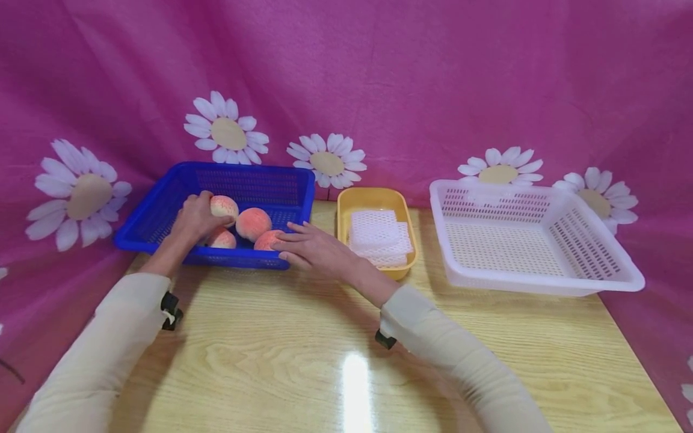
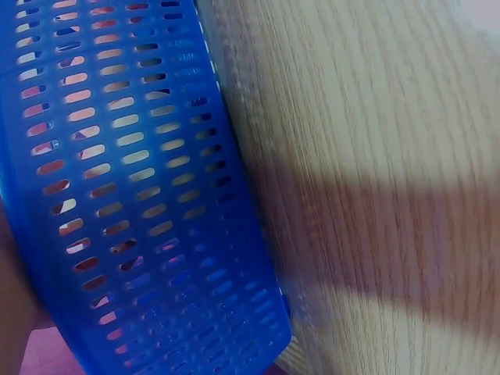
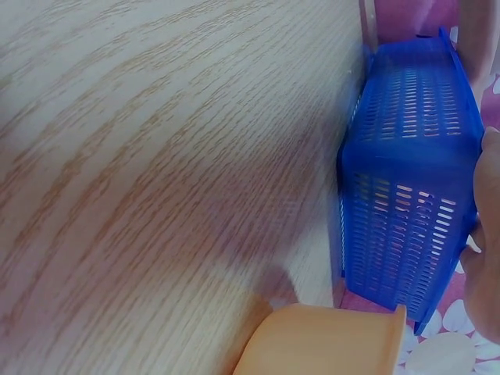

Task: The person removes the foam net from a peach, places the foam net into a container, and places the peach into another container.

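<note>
Several pink-and-cream peaches sit in the blue basket (image 1: 260, 260) on the left. My left hand (image 1: 192, 219) reaches over its near side and grips a pale peach (image 1: 224, 206) between fingers and thumb. A second peach (image 1: 222, 239) lies just below that thumb, and a pinker peach (image 1: 254, 224) sits to the right. With its fingers spread, my right hand (image 1: 319, 249) extends across the basket's right front corner, fingertips over the rightmost peach (image 1: 266, 240). The left wrist view is mostly filled by the basket's slotted wall (image 2: 141, 180); the right wrist view catches part of my right hand (image 3: 486, 250).
A yellow tub (image 1: 408, 264) holding white foam net sleeves (image 1: 376, 231) stands right of the blue basket, close beneath my right forearm. Farther right is a white slotted basket (image 1: 487, 249). A pink flowered cloth (image 1: 400, 90) hangs behind the wooden table (image 1: 260, 343).
</note>
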